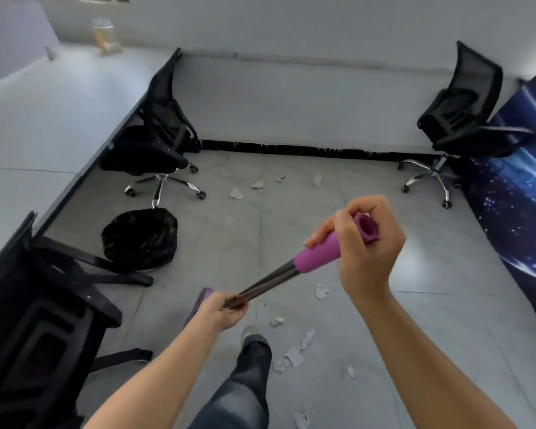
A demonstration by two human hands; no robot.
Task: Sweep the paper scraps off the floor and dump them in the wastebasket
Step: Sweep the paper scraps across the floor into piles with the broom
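My right hand (364, 243) is wrapped shut around the purple rubber grip (322, 252) at the top of the long metal broom handle (266, 284), thumb laid along it so I can steer from above. My left hand (222, 311) is closed round the bare shaft lower down, fingers curled tight; that lower hold should give me the push, the upper one the pivot. Just past my left knuckles a strip of purple broom head (200, 301) shows, mostly hidden behind the hand, so I cannot tell whether the bristles are touching the floor.

The white torn paper scraps lie in two loose groups: one by my dark-trousered leg and shoe (251, 357), on my right (294, 356), and another farther out near the wall (257, 184). None looks gathered into a pile, so I judge the sweeping barely begun. The round wastebasket lined with a black plastic bag (140, 239) stands open to my left, well apart from both groups, between a black mesh office chair on chrome casters (155, 144) and another black chair (44, 305) close beside me.

The floor is smooth grey tile (415, 274), so the scraps should slide easily. A long white desk (44, 119) runs along the left, a pale wall with a black skirting strip (291, 148) closes the far side, a third black swivel chair (458, 119) stands at the right, and a dark blue starry panel (520, 181) lines that edge.
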